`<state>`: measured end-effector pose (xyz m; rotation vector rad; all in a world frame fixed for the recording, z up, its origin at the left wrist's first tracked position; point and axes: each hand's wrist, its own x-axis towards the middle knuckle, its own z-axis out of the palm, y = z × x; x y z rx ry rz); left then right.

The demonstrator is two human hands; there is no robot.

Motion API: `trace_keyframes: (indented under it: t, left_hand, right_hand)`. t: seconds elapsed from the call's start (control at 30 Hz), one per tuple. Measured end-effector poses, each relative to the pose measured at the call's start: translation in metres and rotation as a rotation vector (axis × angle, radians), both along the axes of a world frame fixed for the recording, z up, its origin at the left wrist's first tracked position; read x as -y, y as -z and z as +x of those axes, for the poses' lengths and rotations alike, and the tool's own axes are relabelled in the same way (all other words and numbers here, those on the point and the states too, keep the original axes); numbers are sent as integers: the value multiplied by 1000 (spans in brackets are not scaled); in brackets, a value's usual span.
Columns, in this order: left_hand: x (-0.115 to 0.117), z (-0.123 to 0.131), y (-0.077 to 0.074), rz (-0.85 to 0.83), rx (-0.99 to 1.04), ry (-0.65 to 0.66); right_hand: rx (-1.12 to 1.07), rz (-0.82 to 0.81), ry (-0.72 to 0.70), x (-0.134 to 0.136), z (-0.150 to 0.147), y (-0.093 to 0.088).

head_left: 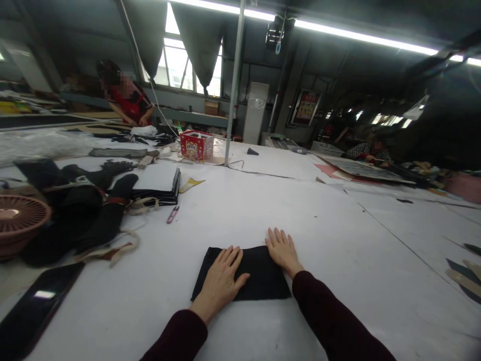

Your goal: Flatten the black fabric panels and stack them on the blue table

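A folded piece of black fabric point(259, 281) lies flat on the white table point(285, 210) just in front of me. My left hand point(221, 281) rests palm down on its left half, fingers stretched out. My right hand point(282, 249) lies flat over the fabric's upper right corner, fingers together and extended onto the table. Both arms wear dark maroon sleeves. Neither hand grips anything.
A heap of black fabric with beige straps point(86, 210) and a pink basket point(18, 220) sit at the left. A stack of pieces point(158, 183), pink snips point(173, 214), a red box point(196, 144) and a metal pole point(233, 85) stand farther back. Another person point(128, 100) works behind.
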<state>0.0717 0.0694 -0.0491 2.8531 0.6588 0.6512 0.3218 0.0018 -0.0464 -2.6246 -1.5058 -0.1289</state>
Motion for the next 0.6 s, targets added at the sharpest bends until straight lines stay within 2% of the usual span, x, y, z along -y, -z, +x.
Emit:
trace_keyframes:
  t: [0.07,0.13,0.23,0.3,0.43,0.5,0.6]
  left_hand:
    - [1,-1,-2,-12,7,-4]
    - [1,-2,-3,-23,8,-8]
    - [2,-2,-4,-35,6,-16]
    - [2,-2,-4,-42,4,-25]
    - [1,-3,-3,-59,4,-30]
    - [0,-3,-3,-64,9,-26]
    - [-2,-1,-3,-70,20,-16]
  right_hand:
    - [39,17,21,4,3,-13]
    - [73,84,21,-2,-9,-27]
    - [46,211,-142,-33,-49,-43]
    - [-43,234,-230,-60,-76,-45]
    - [-159,197,-196,-97,-100,-28]
    - [-160,168,-208,-99,-96,-12]
    - [-119,122,-258,-82,-75,7]
